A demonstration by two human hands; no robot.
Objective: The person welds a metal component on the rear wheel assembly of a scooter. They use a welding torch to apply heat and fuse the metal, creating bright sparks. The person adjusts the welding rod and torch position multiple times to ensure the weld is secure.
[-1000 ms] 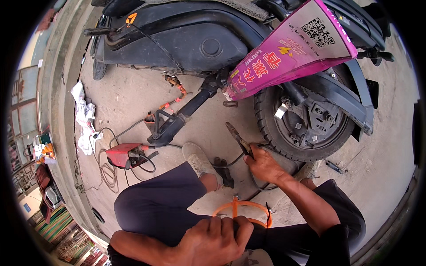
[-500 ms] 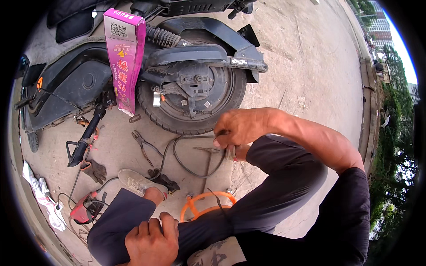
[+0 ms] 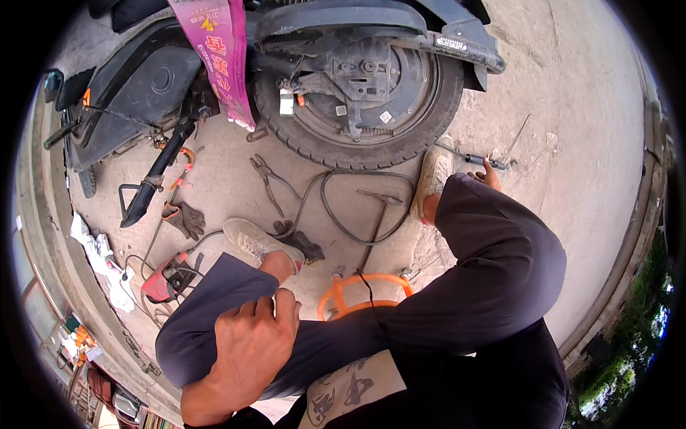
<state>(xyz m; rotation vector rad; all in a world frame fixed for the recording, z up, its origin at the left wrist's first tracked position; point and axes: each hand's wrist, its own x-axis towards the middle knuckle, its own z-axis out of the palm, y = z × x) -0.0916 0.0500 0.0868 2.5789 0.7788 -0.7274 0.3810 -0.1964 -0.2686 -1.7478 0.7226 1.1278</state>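
My left hand [image 3: 256, 350] rests on my left thigh, its fingers curled into a loose fist with nothing seen in them. Out to the right, beyond my right knee, my right hand [image 3: 490, 176] is at the black handle of a welding electrode holder [image 3: 475, 159]. Its fingers meet the handle, while the knee hides most of the hand. A thin rod [image 3: 519, 136] slants up from the holder's end. The holder's dark cable [image 3: 324, 204] loops over the ground between my feet. Inside that loop lies a chipping hammer [image 3: 379, 214], and pliers [image 3: 266, 182] lie to its left.
A black electric scooter lies ahead, with its rear wheel [image 3: 357, 154] close to my right shoe. On it is a pink package [image 3: 218, 57]. Dark gloves [image 3: 184, 220], a red clamp-like device [image 3: 166, 280] and white cloth [image 3: 107, 264] lie to the left. An orange ring frame [image 3: 330, 297] shows below my legs.
My right hand has moved from beside my right shoe, out right to the electrode holder. The left hand keeps its place on the thigh. The view has shifted, so the scooter sits higher.
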